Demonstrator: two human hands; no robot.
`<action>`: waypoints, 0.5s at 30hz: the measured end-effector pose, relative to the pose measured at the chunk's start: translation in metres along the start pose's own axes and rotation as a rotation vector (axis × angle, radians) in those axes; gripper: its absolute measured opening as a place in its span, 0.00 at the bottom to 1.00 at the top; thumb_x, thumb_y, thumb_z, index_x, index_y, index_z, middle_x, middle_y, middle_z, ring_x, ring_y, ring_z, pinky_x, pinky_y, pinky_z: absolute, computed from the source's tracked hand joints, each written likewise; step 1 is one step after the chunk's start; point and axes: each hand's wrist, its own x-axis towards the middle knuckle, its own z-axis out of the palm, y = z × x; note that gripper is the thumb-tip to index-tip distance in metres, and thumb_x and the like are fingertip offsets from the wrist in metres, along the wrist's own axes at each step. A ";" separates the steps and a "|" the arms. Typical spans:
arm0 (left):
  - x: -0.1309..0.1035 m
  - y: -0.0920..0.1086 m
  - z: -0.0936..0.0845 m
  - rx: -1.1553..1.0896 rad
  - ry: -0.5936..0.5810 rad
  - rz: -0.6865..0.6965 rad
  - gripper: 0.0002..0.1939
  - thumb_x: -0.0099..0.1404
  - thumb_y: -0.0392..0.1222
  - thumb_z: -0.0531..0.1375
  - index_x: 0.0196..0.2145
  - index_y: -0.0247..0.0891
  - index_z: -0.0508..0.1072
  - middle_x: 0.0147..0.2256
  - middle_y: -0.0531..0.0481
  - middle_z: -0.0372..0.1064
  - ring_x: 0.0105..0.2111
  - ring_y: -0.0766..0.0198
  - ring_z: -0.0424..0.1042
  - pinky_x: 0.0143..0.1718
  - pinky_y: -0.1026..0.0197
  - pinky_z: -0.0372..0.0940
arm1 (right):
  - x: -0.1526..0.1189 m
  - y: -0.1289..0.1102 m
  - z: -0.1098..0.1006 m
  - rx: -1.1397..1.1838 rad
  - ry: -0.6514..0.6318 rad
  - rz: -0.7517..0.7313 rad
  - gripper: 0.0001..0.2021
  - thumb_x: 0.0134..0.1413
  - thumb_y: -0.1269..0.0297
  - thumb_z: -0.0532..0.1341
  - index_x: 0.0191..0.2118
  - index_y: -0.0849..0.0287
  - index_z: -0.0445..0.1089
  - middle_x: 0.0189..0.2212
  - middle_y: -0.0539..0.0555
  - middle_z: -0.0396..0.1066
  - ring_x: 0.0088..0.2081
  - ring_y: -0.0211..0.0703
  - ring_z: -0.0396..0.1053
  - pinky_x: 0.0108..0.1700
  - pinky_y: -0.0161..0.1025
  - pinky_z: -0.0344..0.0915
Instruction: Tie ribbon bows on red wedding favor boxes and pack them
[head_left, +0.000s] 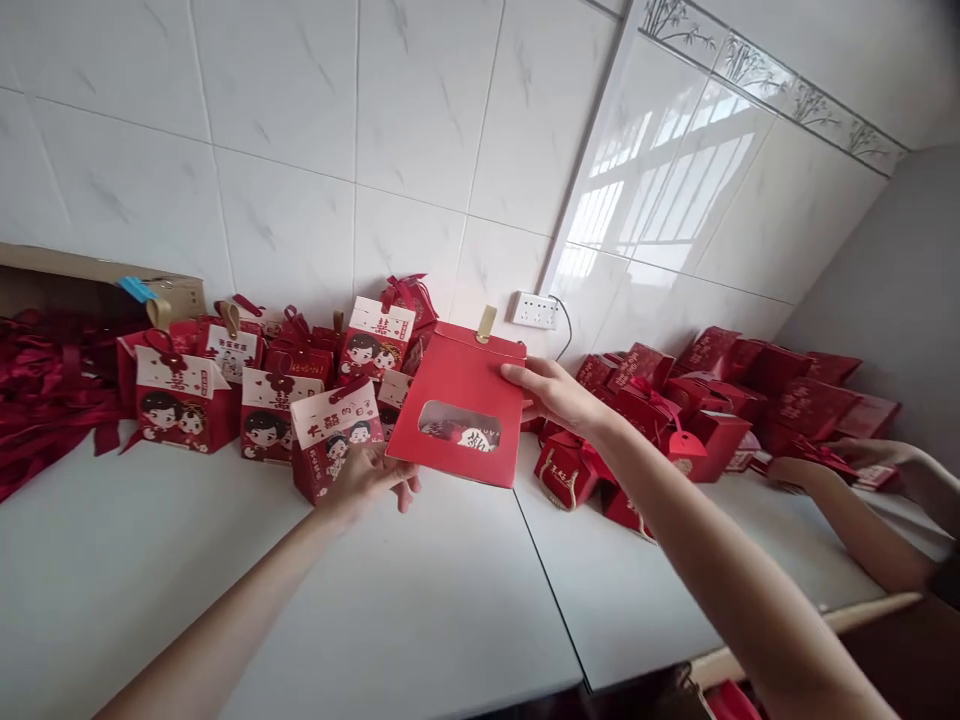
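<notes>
Both my hands hold up a red gift box (469,375) above the table, with a clear window low on its face and a gold ribbon loop on top. My right hand (551,390) grips its upper right edge, thumb on the front. At its lower left corner, my left hand (375,475) has its fingers closed on the edge. Something with a white printed label shows through the window. Just behind my left hand stands a red and cream gift box (330,435) printed with cartoon figures.
More cartoon-printed boxes (180,405) stand along the wall, beside a heap of dark red ribbons (56,390) at the left. Red boxes (701,400) pile up at the right, where another person's hands (817,480) work. A socket strip (535,310) is on the tiled wall.
</notes>
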 end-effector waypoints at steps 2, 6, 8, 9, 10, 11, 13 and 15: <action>-0.001 -0.003 0.007 0.008 -0.057 -0.047 0.17 0.47 0.51 0.69 0.21 0.34 0.75 0.16 0.50 0.70 0.11 0.65 0.67 0.16 0.63 0.64 | -0.029 0.002 -0.012 0.044 0.096 0.042 0.19 0.51 0.53 0.63 0.44 0.61 0.70 0.35 0.57 0.74 0.33 0.44 0.74 0.34 0.42 0.75; -0.003 -0.017 0.022 0.069 -0.189 -0.153 0.17 0.48 0.52 0.68 0.26 0.34 0.78 0.18 0.48 0.72 0.12 0.65 0.68 0.14 0.65 0.63 | -0.112 0.003 -0.049 0.027 0.494 0.059 0.12 0.49 0.60 0.65 0.38 0.61 0.72 0.31 0.55 0.75 0.27 0.40 0.73 0.26 0.35 0.74; -0.005 -0.028 0.028 0.093 -0.228 -0.202 0.17 0.49 0.52 0.68 0.25 0.33 0.78 0.18 0.48 0.72 0.12 0.65 0.68 0.14 0.66 0.63 | -0.162 0.000 -0.068 0.002 0.723 0.096 0.05 0.50 0.66 0.64 0.34 0.61 0.73 0.27 0.53 0.75 0.23 0.36 0.71 0.23 0.31 0.71; -0.005 -0.033 0.031 0.107 -0.244 -0.223 0.17 0.49 0.52 0.68 0.25 0.33 0.78 0.18 0.49 0.72 0.12 0.66 0.68 0.14 0.67 0.63 | -0.187 -0.002 -0.076 -0.007 0.824 0.135 0.03 0.50 0.69 0.63 0.34 0.61 0.73 0.27 0.52 0.75 0.22 0.35 0.71 0.23 0.30 0.69; -0.006 -0.039 0.033 0.130 -0.259 -0.235 0.17 0.51 0.52 0.67 0.26 0.33 0.78 0.18 0.50 0.72 0.12 0.67 0.68 0.15 0.68 0.63 | -0.212 -0.005 -0.083 -0.019 0.918 0.183 0.04 0.51 0.72 0.62 0.34 0.61 0.73 0.27 0.52 0.75 0.22 0.34 0.71 0.23 0.29 0.68; -0.007 -0.044 0.036 0.168 -0.261 -0.230 0.17 0.53 0.52 0.65 0.27 0.32 0.78 0.18 0.52 0.72 0.13 0.69 0.68 0.16 0.70 0.62 | -0.237 -0.008 -0.089 -0.030 1.009 0.237 0.05 0.51 0.74 0.61 0.34 0.60 0.74 0.27 0.53 0.76 0.22 0.34 0.71 0.23 0.29 0.67; -0.008 -0.051 0.040 0.253 -0.276 -0.236 0.20 0.53 0.55 0.64 0.27 0.31 0.77 0.18 0.54 0.72 0.13 0.72 0.67 0.16 0.73 0.60 | -0.284 -0.013 -0.096 -0.065 1.172 0.338 0.07 0.51 0.76 0.60 0.34 0.60 0.75 0.28 0.55 0.77 0.24 0.35 0.72 0.22 0.29 0.66; -0.008 -0.054 0.042 0.337 -0.249 -0.252 0.22 0.52 0.57 0.63 0.28 0.31 0.77 0.19 0.56 0.72 0.14 0.75 0.66 0.17 0.75 0.58 | -0.329 -0.014 -0.102 -0.135 1.333 0.412 0.07 0.49 0.76 0.62 0.32 0.59 0.76 0.29 0.56 0.77 0.25 0.36 0.73 0.24 0.31 0.67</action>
